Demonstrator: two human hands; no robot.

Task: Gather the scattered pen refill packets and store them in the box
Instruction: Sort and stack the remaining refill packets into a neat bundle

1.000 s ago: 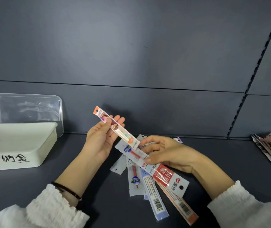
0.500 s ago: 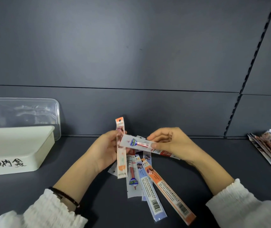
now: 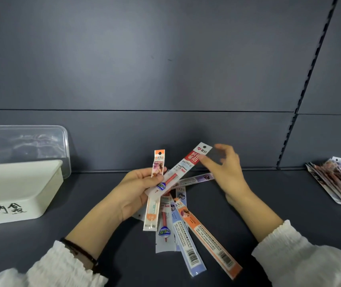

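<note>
Clamped in the left hand point(image 3: 136, 191), two refill packets: orange-topped packet point(image 3: 158, 168) upright, red-labelled packet point(image 3: 188, 165) slanting up toward the right hand point(image 3: 225, 170). Hands apart; right fingers loosely spread and blurred beside that packet's top end, contact impossible to tell. Below and between the hands, loose packets point(image 3: 186, 243) fanned on the dark shelf point(image 3: 279, 193). Well left of the left hand, white box point(image 3: 20, 183), clear lid point(image 3: 24, 141) propped behind.
</note>
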